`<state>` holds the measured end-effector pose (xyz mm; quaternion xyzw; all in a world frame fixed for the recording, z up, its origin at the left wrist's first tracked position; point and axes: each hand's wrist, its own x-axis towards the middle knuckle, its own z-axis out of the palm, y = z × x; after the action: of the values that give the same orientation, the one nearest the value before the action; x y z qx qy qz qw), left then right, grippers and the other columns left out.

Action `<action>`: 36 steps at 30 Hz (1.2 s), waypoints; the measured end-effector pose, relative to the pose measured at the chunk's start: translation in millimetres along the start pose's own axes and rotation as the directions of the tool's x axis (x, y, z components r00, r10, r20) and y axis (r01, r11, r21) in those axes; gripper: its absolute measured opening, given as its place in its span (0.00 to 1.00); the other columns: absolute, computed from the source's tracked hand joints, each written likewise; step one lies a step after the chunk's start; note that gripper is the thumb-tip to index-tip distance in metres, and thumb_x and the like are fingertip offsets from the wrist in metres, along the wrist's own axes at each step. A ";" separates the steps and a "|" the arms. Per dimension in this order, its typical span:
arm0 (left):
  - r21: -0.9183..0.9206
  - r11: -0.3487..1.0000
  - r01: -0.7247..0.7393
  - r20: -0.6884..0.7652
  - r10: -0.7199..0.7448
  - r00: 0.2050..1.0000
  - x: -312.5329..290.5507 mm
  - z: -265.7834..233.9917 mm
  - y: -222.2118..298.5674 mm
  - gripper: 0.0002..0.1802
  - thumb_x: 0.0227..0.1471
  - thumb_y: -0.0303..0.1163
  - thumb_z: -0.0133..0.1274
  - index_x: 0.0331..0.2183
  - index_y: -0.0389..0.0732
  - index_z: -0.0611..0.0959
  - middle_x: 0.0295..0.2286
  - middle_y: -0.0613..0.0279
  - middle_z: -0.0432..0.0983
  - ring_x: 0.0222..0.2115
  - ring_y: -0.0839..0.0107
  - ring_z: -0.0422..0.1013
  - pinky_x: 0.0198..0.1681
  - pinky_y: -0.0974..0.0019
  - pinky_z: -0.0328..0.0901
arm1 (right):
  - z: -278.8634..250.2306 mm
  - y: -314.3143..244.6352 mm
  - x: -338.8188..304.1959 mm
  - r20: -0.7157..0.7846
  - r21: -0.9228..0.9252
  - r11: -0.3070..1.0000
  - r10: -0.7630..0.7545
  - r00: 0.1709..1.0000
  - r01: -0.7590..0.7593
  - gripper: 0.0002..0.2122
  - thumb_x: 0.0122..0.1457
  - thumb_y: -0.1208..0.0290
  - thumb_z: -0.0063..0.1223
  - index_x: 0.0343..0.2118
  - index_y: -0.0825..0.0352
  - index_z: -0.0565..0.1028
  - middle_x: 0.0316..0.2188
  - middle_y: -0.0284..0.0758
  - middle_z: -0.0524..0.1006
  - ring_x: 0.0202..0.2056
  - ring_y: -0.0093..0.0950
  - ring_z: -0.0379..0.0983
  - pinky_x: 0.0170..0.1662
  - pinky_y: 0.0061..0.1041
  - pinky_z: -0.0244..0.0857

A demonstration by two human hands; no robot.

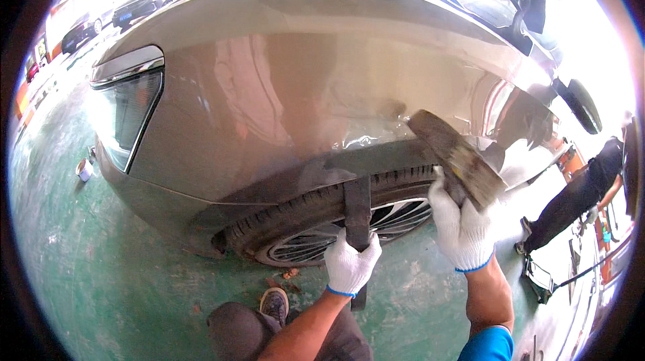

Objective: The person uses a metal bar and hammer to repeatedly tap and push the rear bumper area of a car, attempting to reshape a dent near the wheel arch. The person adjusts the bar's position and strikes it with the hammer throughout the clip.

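My left hand, in a white knit glove with blue cuff trim, is closed around a dark flat bar. The bar stands upright in front of the wheel, its upper end at the wheel arch edge; whether it goes behind the edge I cannot tell. My right hand, gloved alike, grips a worn brown block-like tool, perhaps wooden. That tool slants up to the left over the car's bronze-grey fender. Bright, uneven reflections mark a dented-looking spot above the arch.
The headlight is at the fender's left, a side mirror at its right. Another person in dark trousers stands at the right, near a black stand-like object. A tape roll lies on the green floor. Parked cars are behind.
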<state>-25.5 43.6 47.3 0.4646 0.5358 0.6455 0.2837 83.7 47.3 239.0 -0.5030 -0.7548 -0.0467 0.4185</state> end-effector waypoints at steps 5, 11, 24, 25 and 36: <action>0.010 1.000 -0.020 0.006 0.020 1.000 -0.8 0.2 -5.9 0.15 0.46 0.38 0.68 0.26 0.39 0.80 0.17 0.53 0.78 0.19 0.54 0.78 0.24 0.58 0.70 | -5.1 3.3 5.7 0.122 -0.068 0.977 -0.195 0.973 0.204 0.16 0.52 0.74 0.65 0.44 0.69 0.78 0.31 0.39 0.82 0.32 0.41 0.81 0.38 0.32 0.74; 0.008 1.000 -0.005 0.003 0.005 1.000 -1.5 0.5 -4.8 0.15 0.47 0.38 0.68 0.26 0.38 0.80 0.18 0.53 0.79 0.20 0.55 0.79 0.24 0.58 0.70 | -2.6 3.3 2.3 0.170 -0.050 0.988 -0.135 0.976 0.146 0.18 0.53 0.71 0.62 0.47 0.72 0.75 0.29 0.44 0.80 0.30 0.43 0.80 0.36 0.34 0.74; -0.014 0.999 -0.041 0.003 0.041 0.999 0.9 1.6 -10.3 0.14 0.47 0.37 0.67 0.28 0.39 0.81 0.19 0.54 0.80 0.20 0.56 0.79 0.25 0.59 0.72 | 2.3 -0.1 5.9 0.084 -0.050 0.947 -0.312 0.947 0.316 0.18 0.48 0.73 0.64 0.43 0.70 0.76 0.28 0.41 0.80 0.27 0.41 0.80 0.33 0.32 0.73; -0.020 0.999 -0.039 -0.001 0.039 0.999 1.4 1.6 -10.2 0.14 0.47 0.37 0.67 0.28 0.39 0.81 0.19 0.55 0.80 0.20 0.57 0.79 0.25 0.60 0.72 | 0.0 -1.9 7.2 0.115 -0.045 0.966 -0.247 0.962 0.253 0.17 0.48 0.73 0.64 0.42 0.69 0.76 0.28 0.40 0.80 0.28 0.40 0.80 0.33 0.32 0.73; -0.009 1.000 -0.025 0.018 0.025 1.000 0.7 1.3 -7.0 0.13 0.47 0.36 0.67 0.29 0.40 0.82 0.19 0.54 0.80 0.22 0.56 0.80 0.26 0.59 0.72 | 3.4 -2.1 2.2 0.161 -0.074 0.979 -0.174 0.971 0.187 0.14 0.54 0.72 0.62 0.43 0.69 0.76 0.30 0.41 0.80 0.29 0.44 0.79 0.34 0.33 0.72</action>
<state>-25.6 46.6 40.8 0.4757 0.5247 0.6470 0.2825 79.7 49.5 239.0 -0.4524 -0.8247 -0.0791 0.3301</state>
